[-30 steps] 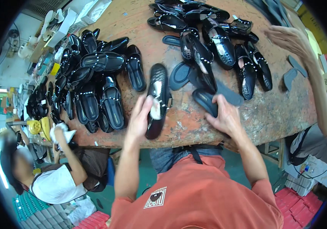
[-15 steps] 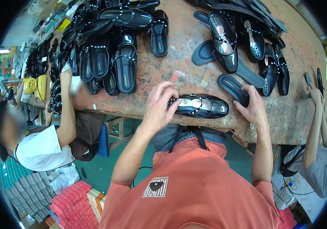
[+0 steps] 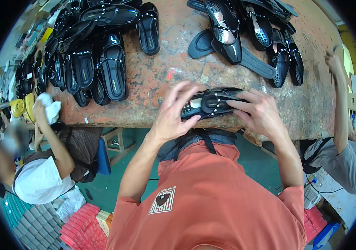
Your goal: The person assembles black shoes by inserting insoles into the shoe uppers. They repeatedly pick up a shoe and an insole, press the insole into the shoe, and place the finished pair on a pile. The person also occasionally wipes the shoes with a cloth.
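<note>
A shiny black shoe (image 3: pixel 191 111) with a pale lining and a studded strap lies sideways at the table's near edge. My left hand (image 3: pixel 173 110) is around its heel end, thumb by the near rim, fingers stretched apart and blurred over the far side. My right hand (image 3: pixel 259 111) is closed on a black padded insole (image 3: pixel 212 102), its rounded end showing over the shoe's opening beside the strap. Fingers hide the insole's other end and much of the shoe's toe.
Black shoes (image 3: pixel 113 71) are heaped at the far left. More shoes (image 3: pixel 228 31) and a loose insole (image 3: pixel 259 64) lie at the far right of the worn table (image 3: pixel 161 75). A person (image 3: pixel 44 166) works at left with a white cloth; another (image 3: pixel 344 162) at right.
My right hand has lifted the insole off the table and brought it left over the shoe. My left fingers have loosened from the heel. The view has shifted right.
</note>
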Demonstrator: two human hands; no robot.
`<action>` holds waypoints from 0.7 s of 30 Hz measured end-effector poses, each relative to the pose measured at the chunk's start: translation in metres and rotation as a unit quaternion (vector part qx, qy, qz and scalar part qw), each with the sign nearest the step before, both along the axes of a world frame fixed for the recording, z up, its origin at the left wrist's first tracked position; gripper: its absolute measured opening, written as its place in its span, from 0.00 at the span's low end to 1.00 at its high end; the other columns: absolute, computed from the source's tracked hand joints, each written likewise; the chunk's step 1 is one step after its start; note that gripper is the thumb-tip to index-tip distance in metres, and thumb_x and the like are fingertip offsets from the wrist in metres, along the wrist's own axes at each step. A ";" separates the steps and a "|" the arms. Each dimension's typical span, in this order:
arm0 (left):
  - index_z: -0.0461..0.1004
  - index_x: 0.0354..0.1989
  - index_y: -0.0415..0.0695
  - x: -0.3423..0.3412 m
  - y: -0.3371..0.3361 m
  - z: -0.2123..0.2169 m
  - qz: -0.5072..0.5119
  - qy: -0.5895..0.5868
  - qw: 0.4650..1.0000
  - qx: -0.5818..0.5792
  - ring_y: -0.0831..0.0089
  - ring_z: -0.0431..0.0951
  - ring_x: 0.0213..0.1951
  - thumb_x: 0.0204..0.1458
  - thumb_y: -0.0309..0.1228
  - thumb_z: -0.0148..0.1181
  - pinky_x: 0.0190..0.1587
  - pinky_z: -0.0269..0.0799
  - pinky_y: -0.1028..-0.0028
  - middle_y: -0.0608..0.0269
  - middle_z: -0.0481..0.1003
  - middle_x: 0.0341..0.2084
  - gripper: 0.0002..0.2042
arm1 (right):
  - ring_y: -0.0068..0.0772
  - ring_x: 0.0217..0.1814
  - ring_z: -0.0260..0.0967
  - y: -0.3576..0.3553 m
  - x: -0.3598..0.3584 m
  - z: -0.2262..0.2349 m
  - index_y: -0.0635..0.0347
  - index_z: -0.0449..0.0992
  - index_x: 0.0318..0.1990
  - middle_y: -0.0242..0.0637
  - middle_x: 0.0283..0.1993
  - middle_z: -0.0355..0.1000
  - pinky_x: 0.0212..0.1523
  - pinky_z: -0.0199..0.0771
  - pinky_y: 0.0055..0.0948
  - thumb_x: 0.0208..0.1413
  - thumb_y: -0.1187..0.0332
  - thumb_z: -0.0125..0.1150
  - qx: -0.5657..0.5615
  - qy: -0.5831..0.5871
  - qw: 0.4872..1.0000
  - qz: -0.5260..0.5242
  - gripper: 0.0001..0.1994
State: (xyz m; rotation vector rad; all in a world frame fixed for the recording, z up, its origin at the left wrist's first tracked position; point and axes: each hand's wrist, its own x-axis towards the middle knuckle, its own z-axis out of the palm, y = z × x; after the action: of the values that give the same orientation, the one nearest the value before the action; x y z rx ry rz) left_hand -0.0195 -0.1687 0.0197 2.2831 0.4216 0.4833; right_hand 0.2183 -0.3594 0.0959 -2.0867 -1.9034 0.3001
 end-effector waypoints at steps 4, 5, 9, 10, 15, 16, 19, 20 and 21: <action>0.71 0.69 0.35 -0.036 -0.014 -0.003 0.188 0.094 0.954 -0.214 0.70 0.83 0.47 0.50 0.24 0.80 0.49 0.84 0.69 0.55 0.77 0.52 0.36 | 0.44 0.48 0.80 0.034 -0.008 -0.024 0.53 0.89 0.45 0.34 0.46 0.82 0.48 0.81 0.44 0.52 0.68 0.74 0.019 0.063 0.997 0.036 0.13; 0.71 0.69 0.33 -0.047 -0.019 -0.009 0.229 0.132 0.911 -0.317 0.74 0.84 0.43 0.52 0.23 0.79 0.45 0.85 0.73 0.57 0.79 0.48 0.35 | 0.44 0.48 0.80 0.039 -0.011 -0.028 0.54 0.89 0.45 0.34 0.46 0.83 0.48 0.81 0.44 0.52 0.68 0.73 0.010 0.067 0.997 0.045 0.12; 0.73 0.67 0.28 -0.047 -0.037 -0.027 0.216 -0.011 0.897 -0.386 0.82 0.82 0.35 0.56 0.19 0.74 0.40 0.80 0.78 0.63 0.78 0.38 0.29 | 0.42 0.48 0.80 0.048 -0.023 -0.041 0.53 0.90 0.44 0.33 0.47 0.84 0.47 0.82 0.43 0.53 0.67 0.73 0.020 0.087 0.994 0.061 0.11; 0.73 0.67 0.29 -0.046 -0.037 -0.025 0.215 -0.007 0.890 -0.401 0.82 0.82 0.36 0.57 0.18 0.73 0.40 0.79 0.78 0.63 0.77 0.38 0.28 | 0.41 0.48 0.80 0.049 -0.025 -0.046 0.53 0.90 0.44 0.33 0.47 0.84 0.47 0.82 0.42 0.52 0.68 0.73 0.029 0.077 0.994 0.074 0.11; 0.75 0.64 0.30 -0.046 -0.038 -0.028 0.240 -0.031 0.872 -0.424 0.82 0.82 0.31 0.58 0.22 0.73 0.36 0.77 0.78 0.65 0.78 0.30 0.25 | 0.41 0.48 0.80 0.056 -0.029 -0.050 0.52 0.89 0.44 0.33 0.46 0.83 0.46 0.82 0.42 0.51 0.69 0.73 0.011 0.048 0.995 0.092 0.12; 0.75 0.62 0.31 -0.045 -0.037 -0.024 0.250 -0.019 0.867 -0.430 0.82 0.82 0.30 0.58 0.23 0.74 0.35 0.77 0.78 0.65 0.78 0.28 0.24 | 0.41 0.48 0.80 0.057 -0.030 -0.049 0.52 0.89 0.44 0.33 0.46 0.83 0.46 0.82 0.42 0.51 0.69 0.73 0.004 0.040 0.995 0.093 0.12; 0.76 0.56 0.33 -0.038 -0.037 -0.032 0.270 -0.003 0.886 -0.377 0.81 0.81 0.26 0.57 0.26 0.75 0.32 0.76 0.77 0.67 0.78 0.23 0.21 | 0.40 0.48 0.80 0.061 -0.030 -0.047 0.52 0.89 0.45 0.32 0.46 0.82 0.46 0.82 0.42 0.50 0.70 0.73 0.002 0.025 0.995 0.095 0.12; 0.76 0.54 0.33 -0.037 -0.036 -0.031 0.266 0.010 0.889 -0.372 0.83 0.80 0.27 0.57 0.25 0.75 0.31 0.75 0.78 0.67 0.78 0.24 0.19 | 0.40 0.49 0.80 0.061 -0.030 -0.048 0.52 0.88 0.45 0.32 0.47 0.82 0.46 0.82 0.42 0.50 0.70 0.73 0.003 0.022 0.995 0.096 0.13; 0.75 0.53 0.34 -0.036 -0.034 -0.029 0.261 0.022 0.893 -0.366 0.84 0.79 0.27 0.58 0.23 0.74 0.30 0.75 0.79 0.67 0.78 0.26 0.18 | 0.40 0.49 0.80 0.061 -0.031 -0.048 0.52 0.88 0.45 0.31 0.47 0.81 0.46 0.82 0.42 0.50 0.70 0.73 0.004 0.020 0.995 0.096 0.13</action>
State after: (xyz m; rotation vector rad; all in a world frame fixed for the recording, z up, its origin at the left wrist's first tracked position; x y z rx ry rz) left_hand -0.0550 -0.2030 -0.0088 1.4323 1.0570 0.4306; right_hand 0.1874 -0.2985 0.0481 -1.8807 -2.0810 0.3740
